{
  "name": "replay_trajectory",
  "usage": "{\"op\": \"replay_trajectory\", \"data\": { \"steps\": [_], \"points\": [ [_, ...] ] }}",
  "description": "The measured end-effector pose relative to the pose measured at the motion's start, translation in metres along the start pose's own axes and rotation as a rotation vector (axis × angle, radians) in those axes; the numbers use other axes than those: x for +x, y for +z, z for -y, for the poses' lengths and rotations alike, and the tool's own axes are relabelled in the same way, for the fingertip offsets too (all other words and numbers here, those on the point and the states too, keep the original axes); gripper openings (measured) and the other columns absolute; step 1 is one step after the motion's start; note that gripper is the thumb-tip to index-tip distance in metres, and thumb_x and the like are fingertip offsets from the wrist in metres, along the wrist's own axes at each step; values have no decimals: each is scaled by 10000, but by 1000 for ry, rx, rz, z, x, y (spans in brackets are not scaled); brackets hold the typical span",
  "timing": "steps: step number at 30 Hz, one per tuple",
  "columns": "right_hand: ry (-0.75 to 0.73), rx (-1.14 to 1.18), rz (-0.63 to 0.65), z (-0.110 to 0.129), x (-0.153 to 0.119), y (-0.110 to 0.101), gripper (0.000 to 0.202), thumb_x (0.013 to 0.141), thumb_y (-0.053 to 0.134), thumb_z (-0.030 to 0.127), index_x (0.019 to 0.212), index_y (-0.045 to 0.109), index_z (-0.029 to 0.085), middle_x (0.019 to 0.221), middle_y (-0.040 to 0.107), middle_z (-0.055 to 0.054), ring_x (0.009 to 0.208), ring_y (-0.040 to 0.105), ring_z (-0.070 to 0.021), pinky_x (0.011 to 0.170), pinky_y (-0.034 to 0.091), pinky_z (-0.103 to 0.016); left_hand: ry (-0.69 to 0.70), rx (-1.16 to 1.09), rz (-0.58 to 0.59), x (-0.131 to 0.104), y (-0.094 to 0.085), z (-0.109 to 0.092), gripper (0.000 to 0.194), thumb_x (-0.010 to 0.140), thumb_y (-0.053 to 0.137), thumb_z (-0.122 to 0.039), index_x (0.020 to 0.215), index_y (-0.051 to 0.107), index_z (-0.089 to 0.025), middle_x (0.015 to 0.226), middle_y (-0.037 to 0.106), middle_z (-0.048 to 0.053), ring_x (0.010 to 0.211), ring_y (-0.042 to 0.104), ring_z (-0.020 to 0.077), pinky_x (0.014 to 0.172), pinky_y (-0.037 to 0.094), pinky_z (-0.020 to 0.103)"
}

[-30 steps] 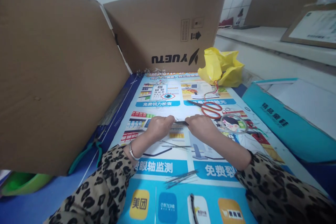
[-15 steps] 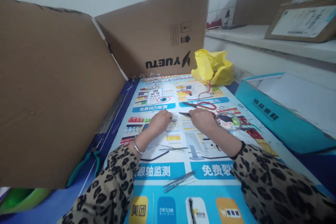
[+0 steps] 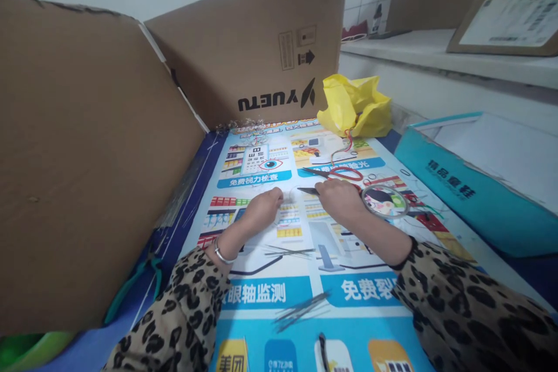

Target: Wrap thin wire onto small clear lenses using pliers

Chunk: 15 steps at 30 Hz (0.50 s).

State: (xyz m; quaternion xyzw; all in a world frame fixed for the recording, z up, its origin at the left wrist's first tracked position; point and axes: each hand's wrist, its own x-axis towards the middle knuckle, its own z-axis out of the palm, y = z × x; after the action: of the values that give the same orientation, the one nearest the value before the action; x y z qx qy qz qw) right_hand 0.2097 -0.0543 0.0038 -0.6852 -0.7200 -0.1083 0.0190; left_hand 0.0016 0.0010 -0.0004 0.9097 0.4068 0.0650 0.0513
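In the head view, the right hand (image 3: pixel 340 202) has its fingers closed around a dark pointed tool (image 3: pixel 307 190), whose tip juts toward the left hand (image 3: pixel 260 210). The left fingers are drawn in, the hand well apart from the tip; whether they grip anything is too small to tell. Beyond the right hand, red-handled scissors (image 3: pixel 349 172) lie close, and a clear ring (image 3: pixel 407 203) sits just beside its wrist, so room is tight there. Between the forearms is a wider stretch of poster (image 3: pixel 314 267), carrying thin wires (image 3: pixel 301 311). A cardboard panel (image 3: pixel 87 157) bounds the counter's (image 3: pixel 98 342) left, another panel (image 3: pixel 235 46) the back, a teal box (image 3: pixel 457 186) the right.
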Motion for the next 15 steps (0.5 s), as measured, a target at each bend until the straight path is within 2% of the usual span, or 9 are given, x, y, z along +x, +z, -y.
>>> {"op": "replay_trajectory", "data": {
  "steps": [5,11,15],
  "points": [
    [-6,-30,-35,-1,-3,-2,250,822,362,96,889,602,122,853,639,-141,847,557,-238,697,328,-328,-23,-130,41,-3,-6,-9,154,881,350,-239,947,485,-207,830,625,23,728,568,171,589,335,250],
    [-97,-38,-59,5,-7,-6,219,819,386,101,894,591,118,859,634,-144,860,537,-233,723,308,-329,-47,-180,26,-3,-8,-12,168,879,356,-260,953,497,-208,831,629,28,729,577,187,599,353,260],
    [-40,-6,-12,8,-7,-5,223,809,396,116,880,604,153,844,642,-119,849,549,-227,691,317,-304,-31,-201,4,-3,-7,-10,194,881,362,-282,983,511,-211,879,640,31,763,591,185,641,393,265]
  ]
}}
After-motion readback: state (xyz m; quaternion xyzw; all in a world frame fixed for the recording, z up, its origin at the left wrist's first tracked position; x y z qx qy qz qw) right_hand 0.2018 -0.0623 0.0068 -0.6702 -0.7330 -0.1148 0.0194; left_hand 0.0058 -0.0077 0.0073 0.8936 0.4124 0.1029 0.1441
